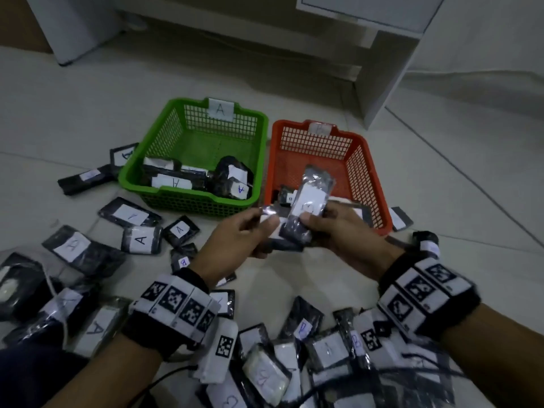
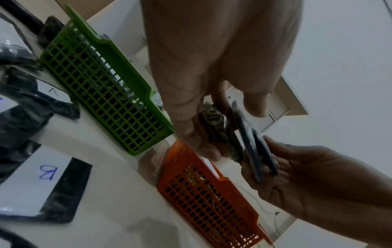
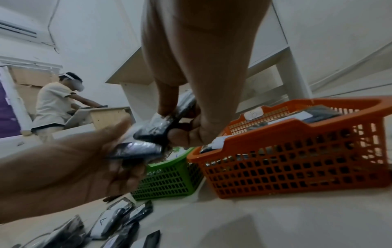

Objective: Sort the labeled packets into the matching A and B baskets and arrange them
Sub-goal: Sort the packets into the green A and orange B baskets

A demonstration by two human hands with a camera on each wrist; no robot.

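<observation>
The green basket (image 1: 188,198), tagged A, holds several black packets with white A labels (image 1: 173,182). Beside it on the right, the orange basket (image 1: 272,160), tagged B, holds a few packets (image 1: 287,195) at its near end. Both hands meet just in front of the orange basket. My left hand (image 1: 259,231) grips a flat black packet (image 1: 272,229), also seen as the packet (image 3: 135,149) between its thumb and fingers. My right hand (image 1: 318,228) pinches another packet (image 1: 312,198) upright, white label toward me; the letter is blurred.
Loose labeled packets lie on the tiled floor left of the baskets (image 1: 141,240) and in a heap by my forearms (image 1: 323,348), with a black cable (image 1: 412,375) over them. White furniture (image 1: 382,78) stands behind the baskets. Another person (image 3: 55,107) works far off.
</observation>
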